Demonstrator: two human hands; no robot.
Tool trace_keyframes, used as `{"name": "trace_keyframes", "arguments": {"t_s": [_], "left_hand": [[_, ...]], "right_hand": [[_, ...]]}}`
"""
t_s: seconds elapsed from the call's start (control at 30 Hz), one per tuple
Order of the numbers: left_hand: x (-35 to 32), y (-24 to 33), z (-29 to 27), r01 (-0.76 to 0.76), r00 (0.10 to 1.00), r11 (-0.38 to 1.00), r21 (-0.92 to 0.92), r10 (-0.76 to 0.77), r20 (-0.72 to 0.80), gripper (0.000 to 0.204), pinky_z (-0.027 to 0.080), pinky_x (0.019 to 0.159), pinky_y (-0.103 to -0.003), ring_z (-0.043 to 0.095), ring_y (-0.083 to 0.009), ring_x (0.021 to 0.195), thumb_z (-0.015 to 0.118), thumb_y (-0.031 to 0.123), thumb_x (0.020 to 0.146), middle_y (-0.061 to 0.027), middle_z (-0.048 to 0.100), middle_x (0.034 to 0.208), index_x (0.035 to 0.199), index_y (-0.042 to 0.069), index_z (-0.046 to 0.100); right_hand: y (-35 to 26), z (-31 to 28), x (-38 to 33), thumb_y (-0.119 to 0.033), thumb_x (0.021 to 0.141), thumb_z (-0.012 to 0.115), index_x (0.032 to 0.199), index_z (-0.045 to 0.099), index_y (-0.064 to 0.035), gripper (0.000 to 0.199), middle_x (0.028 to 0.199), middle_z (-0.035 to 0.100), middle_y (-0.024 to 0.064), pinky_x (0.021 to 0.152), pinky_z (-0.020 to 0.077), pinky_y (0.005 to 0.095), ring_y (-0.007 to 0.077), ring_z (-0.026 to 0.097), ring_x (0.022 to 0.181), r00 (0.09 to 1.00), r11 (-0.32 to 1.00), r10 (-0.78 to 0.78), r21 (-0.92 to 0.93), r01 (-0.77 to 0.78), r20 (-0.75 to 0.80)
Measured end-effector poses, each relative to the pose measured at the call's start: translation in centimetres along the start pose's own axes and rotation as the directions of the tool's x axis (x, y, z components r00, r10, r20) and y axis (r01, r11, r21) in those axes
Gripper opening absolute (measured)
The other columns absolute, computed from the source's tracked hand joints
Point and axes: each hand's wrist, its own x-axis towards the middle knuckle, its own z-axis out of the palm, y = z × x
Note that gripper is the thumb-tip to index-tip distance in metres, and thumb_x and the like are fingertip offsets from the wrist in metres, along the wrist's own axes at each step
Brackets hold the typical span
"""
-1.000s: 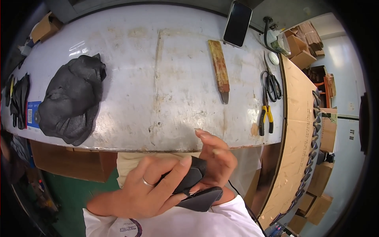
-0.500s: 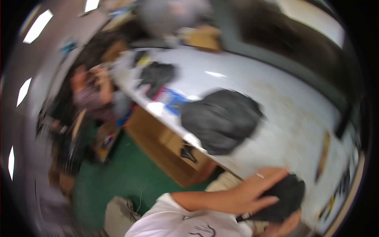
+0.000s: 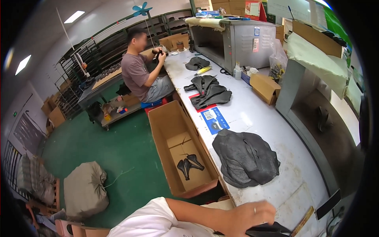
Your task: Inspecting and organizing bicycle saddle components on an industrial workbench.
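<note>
My left hand [image 3: 250,218], a ring on one finger, is at the bottom edge with its fingers curled over a smooth black piece [image 3: 270,229]. The frame cuts that piece off, so its full shape is hidden. My right hand is out of view. Beyond my left hand, a heap of dark grey, leathery sheets [image 3: 246,158] lies on the white worktable [image 3: 296,158]. Farther along are several black saddle-shaped pieces [image 3: 209,93], next to a blue printed card [image 3: 215,119].
A tall open cardboard box [image 3: 158,130] with a few black saddle-shaped parts [image 3: 189,165] stands against the table's left side. A seated co-worker [image 3: 140,71] handles something black. Metal cabinets [image 3: 252,47] line the far right. A phone [image 3: 328,204] and wooden strip [image 3: 303,221] are near right.
My view has swung, and the sharp picture replaces a blurred one. My right hand and most of the black piece have left the frame at the bottom. My left hand remains at the piece.
</note>
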Motion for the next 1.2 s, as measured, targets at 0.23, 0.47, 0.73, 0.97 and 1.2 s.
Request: {"name": "trace_keyframes", "arguments": {"t_s": [0.23, 0.47, 0.73, 0.97, 1.2], "left_hand": [[-1.5, -0.9, -0.8, -0.037, 0.999, 0.948, -0.316, 0.026, -0.041, 0.018, 0.056, 0.069, -0.032, 0.070, -0.0311, 0.083, 0.073, 0.008, 0.087, -0.0178, 0.069, 0.098, 0.098, -0.005, 0.067], [-0.9, -4.9, 1.3, -0.130, 0.969, 0.567, -0.814, 0.247, 0.017, 0.050, 0.057, 0.079, -0.038, 0.071, -0.0360, 0.089, 0.065, 0.037, 0.095, -0.0337, 0.067, 0.103, 0.099, -0.013, 0.070], [-2.1, -4.4, 1.5, 0.605, 0.796, 0.387, -0.696, -0.285, 0.533, 0.077, 0.058, 0.073, -0.026, 0.071, -0.0213, 0.087, 0.075, -0.019, 0.069, -0.0310, 0.048, 0.137, 0.139, -0.005, 0.046], [-2.8, -5.7, 0.3, 0.775, 0.524, 0.540, -0.327, -0.261, 0.811, 0.069, 0.057, 0.077, -0.029, 0.071, -0.0188, 0.091, 0.076, -0.003, 0.080, -0.0170, 0.073, 0.096, 0.142, -0.004, 0.045], [0.5, -3.6, 3.4, 0.853, 0.333, 0.503, -0.142, -0.314, 0.889, 0.082, 0.050, 0.060, -0.027, 0.063, -0.0150, 0.068, 0.075, 0.001, 0.084, -0.0103, 0.068, 0.078, 0.151, 0.000, 0.028]], "right_hand": [[5.7, -4.5, -0.7, -0.034, 0.102, 0.050, 0.110, 0.059, 0.0094, 0.045, 0.099, 0.064, 0.0228, 0.061, 0.0536, 0.0390, 0.0290, 0.061, 0.075, 0.995, 0.963, 0.092, 0.256, -0.078, -0.044], [5.9, -7.1, -0.5, -0.039, 0.100, 0.050, 0.102, 0.055, -0.0003, 0.039, 0.093, 0.061, 0.0157, 0.070, 0.0501, 0.0348, 0.0274, 0.059, 0.078, 0.782, 0.208, 0.546, 0.856, -0.474, 0.301], [2.1, -5.7, 4.7, -0.030, 0.094, 0.061, 0.113, 0.061, 0.0008, 0.035, 0.107, 0.066, 0.0198, 0.082, 0.0511, 0.0320, 0.0229, 0.064, 0.099, 0.554, -0.002, 0.382, 0.600, -0.800, 0.740], [-2.1, -7.1, 4.0, -0.004, 0.087, 0.068, 0.097, 0.066, 0.0001, 0.011, 0.092, 0.066, 0.0054, 0.072, 0.0504, 0.0299, 0.0144, 0.062, 0.083, 0.438, 0.328, 0.596, 0.294, -0.898, 0.673], [-0.5, -6.2, 3.8, -0.009, 0.089, 0.066, 0.096, 0.065, 0.0005, 0.011, 0.090, 0.067, 0.0070, 0.072, 0.0486, 0.0333, 0.0182, 0.062, 0.080, 0.480, 0.690, 0.442, 0.054, -0.721, 0.758]]}}
